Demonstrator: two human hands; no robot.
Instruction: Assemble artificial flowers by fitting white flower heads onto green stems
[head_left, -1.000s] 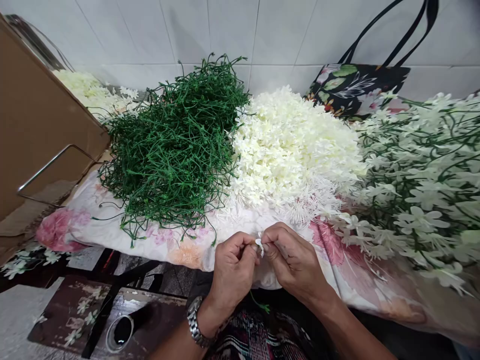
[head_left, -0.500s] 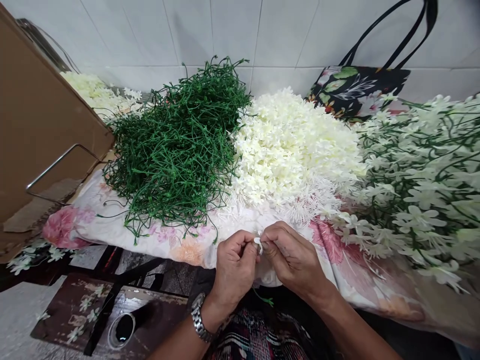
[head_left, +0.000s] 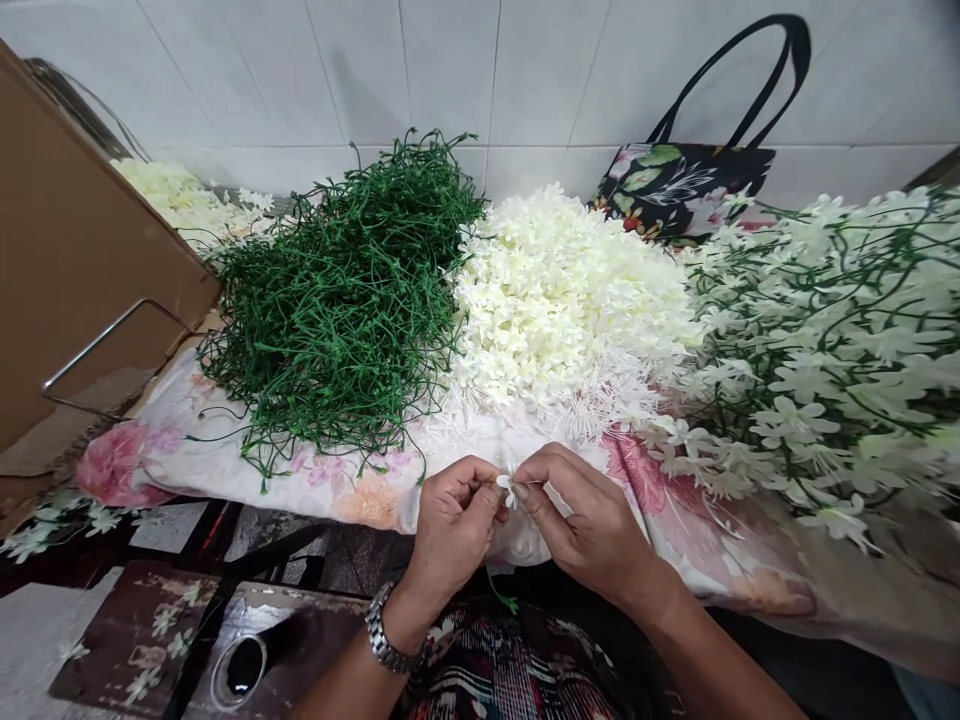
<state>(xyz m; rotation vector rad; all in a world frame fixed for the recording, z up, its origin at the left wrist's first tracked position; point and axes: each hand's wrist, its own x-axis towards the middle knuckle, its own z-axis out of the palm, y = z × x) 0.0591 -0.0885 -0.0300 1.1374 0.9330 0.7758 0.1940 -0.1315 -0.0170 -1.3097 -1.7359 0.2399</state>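
In the middle of the head view, my left hand (head_left: 457,515) and my right hand (head_left: 589,520) meet fingertip to fingertip above the front edge of the cloth. A small white artificial flower (head_left: 507,490) shows between them. My left hand is pinched closed, and a green plastic stem (head_left: 504,592) hangs below it; its upper part is hidden by the fingers. My right hand is also pinched closed, against the flower's right side, with a thin white stamen strand (head_left: 537,482) showing at its fingers.
Ahead lie a heap of green stems (head_left: 337,310), a pile of white blossoms (head_left: 555,300) and loose white stamens (head_left: 600,405). Assembled flowers (head_left: 810,400) fill the right. A cardboard box (head_left: 82,270) stands left, a floral bag (head_left: 682,190) behind, a cup (head_left: 238,672) lower left.
The camera view has shifted slightly, so everything sits a little further left. The flower's petals now show more openly between the fingertips. Both hands keep their pinch.
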